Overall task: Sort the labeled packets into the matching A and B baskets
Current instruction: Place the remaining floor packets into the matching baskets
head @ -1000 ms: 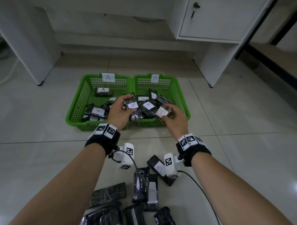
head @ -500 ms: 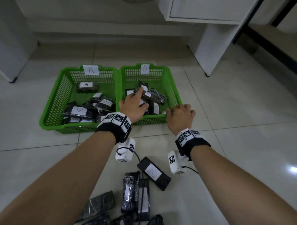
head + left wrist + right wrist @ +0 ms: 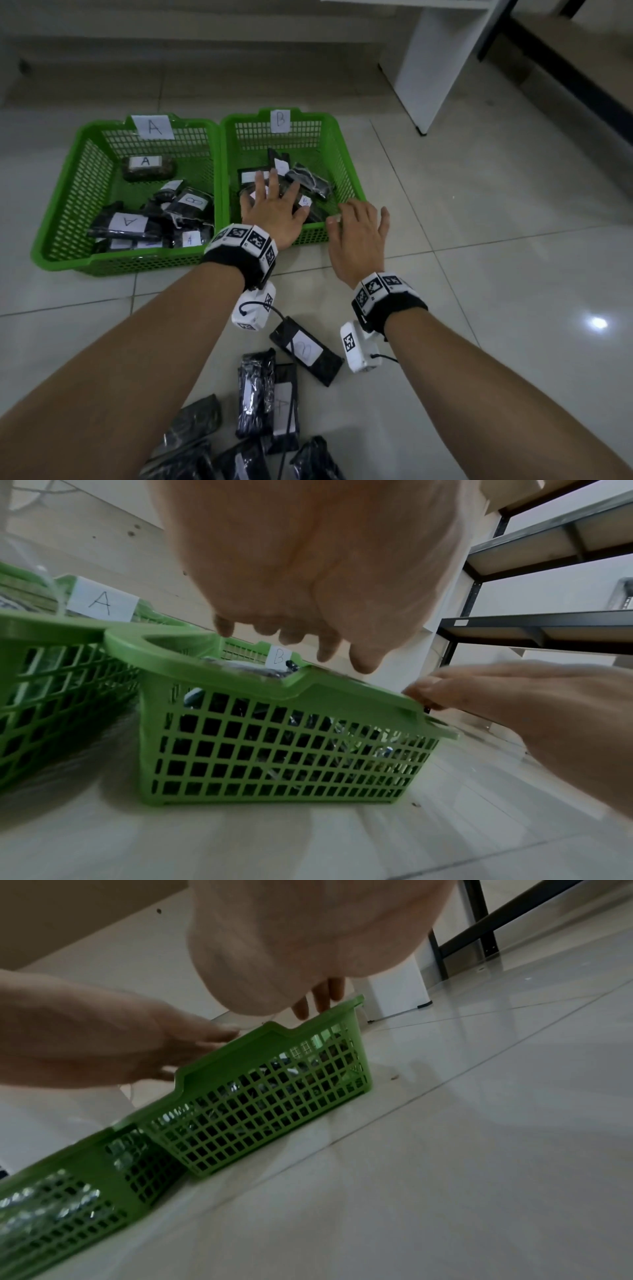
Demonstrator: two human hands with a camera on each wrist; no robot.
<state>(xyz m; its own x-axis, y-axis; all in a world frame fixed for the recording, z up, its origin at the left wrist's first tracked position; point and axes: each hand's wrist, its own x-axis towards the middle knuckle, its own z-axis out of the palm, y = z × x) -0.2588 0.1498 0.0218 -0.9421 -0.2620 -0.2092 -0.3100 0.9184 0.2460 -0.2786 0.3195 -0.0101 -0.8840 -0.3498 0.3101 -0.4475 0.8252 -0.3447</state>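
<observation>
two green plastic mesh baskets sit side by side and touching on the pale tiled floor (image 3: pixel 513 240), each with a white paper tag on its far wall: the a basket (image 3: pixel 61 212) on the left, the b basket (image 3: pixel 346 171) on the right. both hold black plastic-wrapped packets with white paper labels. in the a basket, one packet labelled a (image 3: pixel 149 168) lies near the far wall, and among those at the near side is a packet whose label reads b (image 3: pixel 191 205). the left hand (image 3: pixel 274 209) is spread palm down over the packets in the b basket (image 3: pixel 308 181), fingers straight and apart, holding nothing. the right hand (image 3: pixel 358 236) hovers at that basket's near right corner, fingers loosely extended, its fingertips at the rim, empty as well.

the head view alone shows more packets on the floor near the person: a flat black packet with a white label (image 3: pixel 306 349) between the wrists, and a loose pile of black packets (image 3: pixel 263 404) nearer the body.

the left wrist view shows the b basket's near wall, dark packets visible through the mesh, and a black metal shelving unit (image 3: pixel 548 626) to the right. the right wrist view is tilted and blurred and shows both baskets from low on the floor.
</observation>
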